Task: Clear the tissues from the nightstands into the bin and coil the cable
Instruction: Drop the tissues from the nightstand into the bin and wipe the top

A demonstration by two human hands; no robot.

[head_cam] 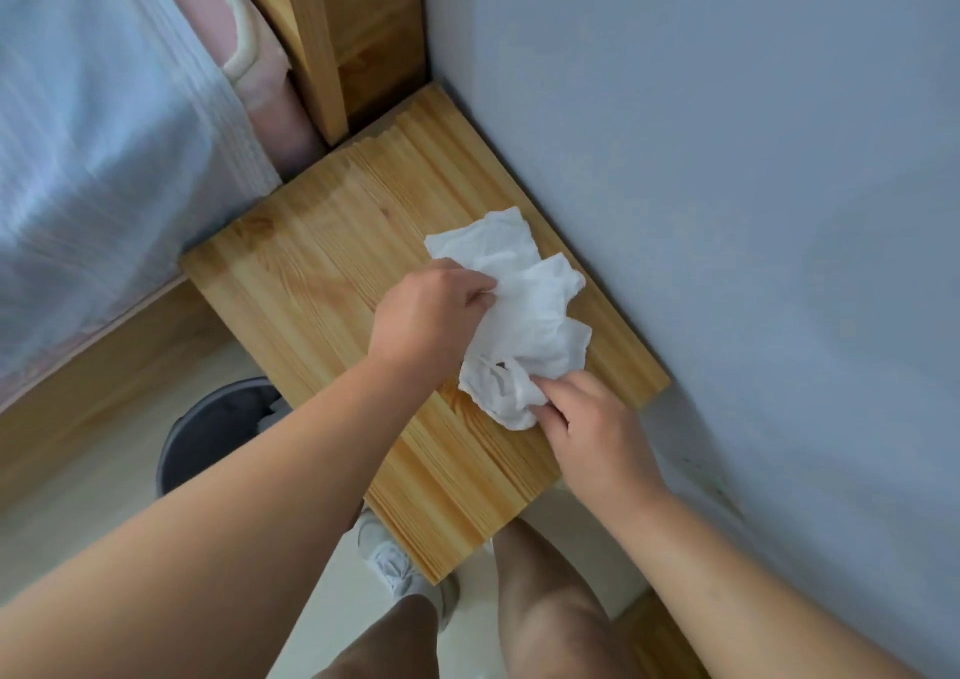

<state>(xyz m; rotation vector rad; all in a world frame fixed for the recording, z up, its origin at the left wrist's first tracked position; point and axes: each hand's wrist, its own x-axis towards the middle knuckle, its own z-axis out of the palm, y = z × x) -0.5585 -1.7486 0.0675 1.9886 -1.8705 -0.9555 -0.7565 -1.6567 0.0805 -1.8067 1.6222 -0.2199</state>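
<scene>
Crumpled white tissues (524,309) lie in a bunch on the right half of a wooden nightstand (322,262), close to the wall. My left hand (431,314) pinches the bunch at its upper left edge. My right hand (587,429) grips its lower end near the nightstand's right front. A dark grey bin (208,429) stands on the floor left of the nightstand, partly hidden by my left forearm, with something white showing inside. No cable is in view.
A bed with a pale blue cover (104,148) and a wooden frame runs along the left. The grey wall (727,158) borders the nightstand on the right. My legs and a white shoe (395,569) stand on the light floor below.
</scene>
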